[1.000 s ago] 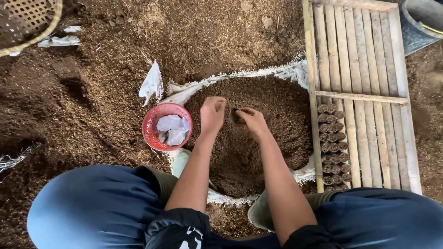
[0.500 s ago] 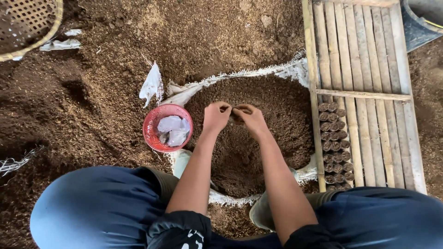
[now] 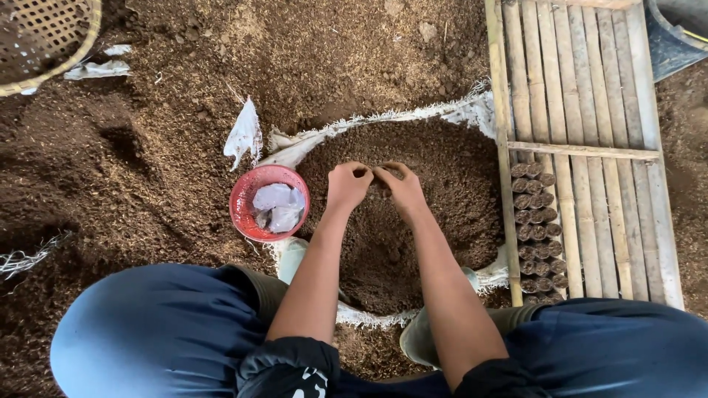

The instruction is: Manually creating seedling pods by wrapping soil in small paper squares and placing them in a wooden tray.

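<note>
My left hand (image 3: 348, 184) and my right hand (image 3: 399, 188) meet over a heap of dark soil (image 3: 442, 214) that lies on a white woven sack (image 3: 450, 112). Both hands are curled, fingertips almost touching, pinching something small and dark between them; I cannot make out what it is. A red plastic basket (image 3: 243, 206) with small clear plastic bags (image 3: 276, 205) in it stands just left of my left hand. Right of the heap, several small soil-filled bags (image 3: 537, 221) stand packed in rows on a bamboo slat tray (image 3: 582, 110).
Loose brown soil and husk cover the ground all around. A woven bamboo basket (image 3: 44, 40) sits at the top left, a dark bucket (image 3: 675, 37) at the top right. My knees in blue trousers and pale boots (image 3: 293, 258) frame the bottom.
My left hand has moved right and lowered toward my right hand. The two hands, apart a second ago, are now together over the soil.
</note>
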